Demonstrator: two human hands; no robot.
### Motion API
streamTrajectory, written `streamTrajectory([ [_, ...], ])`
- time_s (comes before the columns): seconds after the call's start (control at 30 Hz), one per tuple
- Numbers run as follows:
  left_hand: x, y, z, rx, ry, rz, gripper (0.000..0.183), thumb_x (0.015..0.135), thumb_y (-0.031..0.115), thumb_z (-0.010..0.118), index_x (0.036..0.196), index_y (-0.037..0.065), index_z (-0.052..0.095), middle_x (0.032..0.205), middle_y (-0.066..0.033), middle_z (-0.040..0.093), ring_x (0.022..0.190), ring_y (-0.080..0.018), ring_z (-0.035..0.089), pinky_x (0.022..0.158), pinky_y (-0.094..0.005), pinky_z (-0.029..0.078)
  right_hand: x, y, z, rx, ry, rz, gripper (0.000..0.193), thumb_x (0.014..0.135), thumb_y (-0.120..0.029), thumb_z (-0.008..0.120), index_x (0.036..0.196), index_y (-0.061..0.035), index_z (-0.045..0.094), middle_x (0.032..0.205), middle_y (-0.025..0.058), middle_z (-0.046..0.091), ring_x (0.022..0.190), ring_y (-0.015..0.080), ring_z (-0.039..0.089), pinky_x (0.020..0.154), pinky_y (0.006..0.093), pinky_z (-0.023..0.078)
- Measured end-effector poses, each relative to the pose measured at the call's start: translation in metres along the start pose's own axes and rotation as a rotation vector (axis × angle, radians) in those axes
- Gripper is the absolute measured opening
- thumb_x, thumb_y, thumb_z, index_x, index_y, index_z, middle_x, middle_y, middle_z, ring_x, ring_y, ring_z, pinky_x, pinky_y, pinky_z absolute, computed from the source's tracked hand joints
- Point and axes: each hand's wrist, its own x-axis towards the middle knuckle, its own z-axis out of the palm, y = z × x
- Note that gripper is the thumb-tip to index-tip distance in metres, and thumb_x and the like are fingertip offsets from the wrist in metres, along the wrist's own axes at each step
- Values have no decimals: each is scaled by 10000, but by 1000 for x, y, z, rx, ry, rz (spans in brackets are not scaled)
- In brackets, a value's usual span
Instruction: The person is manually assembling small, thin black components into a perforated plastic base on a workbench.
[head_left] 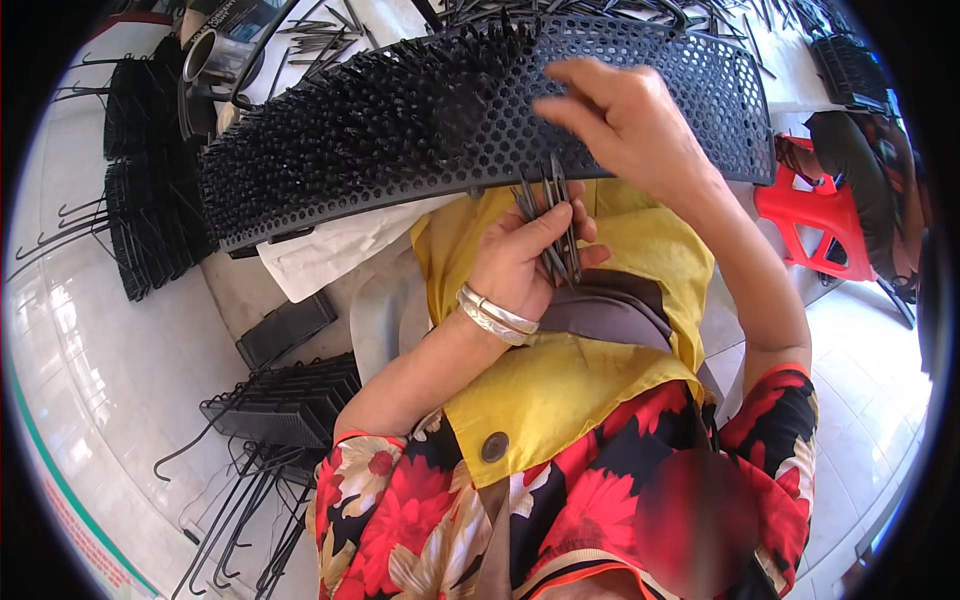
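Observation:
My left hand [525, 245] is closed around a bunch of slim black pointed pieces [558, 225], held just below the near edge of a black perforated board [640, 60]. Above the right half of that board is my right hand [625, 120], its thumb and index finger apart, with nothing visible between them. Similar black pieces [370, 110] stand densely upright in the board's holes on the left and middle. Bare holes show on the right part. The board lies across in front of me, over my yellow apron [560, 400].
Loose black pieces [325, 40] lie scattered on the white table behind the board. A metal mug [205, 60] stands at the far left. Stacks of black racks with hooks [150, 180] hang at left, others [290, 400] below. Another person sits by a red stool [820, 225] at right.

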Motion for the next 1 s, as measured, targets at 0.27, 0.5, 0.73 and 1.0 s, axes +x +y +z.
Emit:
streamTrajectory([
  [0.27,2,3,7,182,15,40,181,836,80,497,983,-24,522,851,-133,578,740,-238,595,678,-380,523,-28,-1,-7,590,-206,339,109,741,-32,608,836,16,586,631,16,575,524,33,496,464,176,390],
  [0.5,1,1,0,179,110,24,173,821,89,526,947,-29,517,835,-155,584,711,-241,604,650,-347,531,-12,4,-20,395,481,197,91,758,-6,599,848,5,607,667,10,579,535,24,474,469,162,382],
  [0.73,-1,-1,5,164,114,-10,189,820,90,533,967,-26,507,836,-150,583,715,-233,602,644,-339,532,35,-2,-15,-88,817,-335,117,673,10,630,772,-20,575,681,99,572,573,215,571,508,273,445],
  [1.0,0,-1,3,111,104,-50,201,826,108,538,988,-6,507,827,-138,582,704,-220,600,609,-327,529,44,11,1,-417,473,-708,92,729,44,546,815,26,521,714,117,554,614,236,561,523,278,450],
])
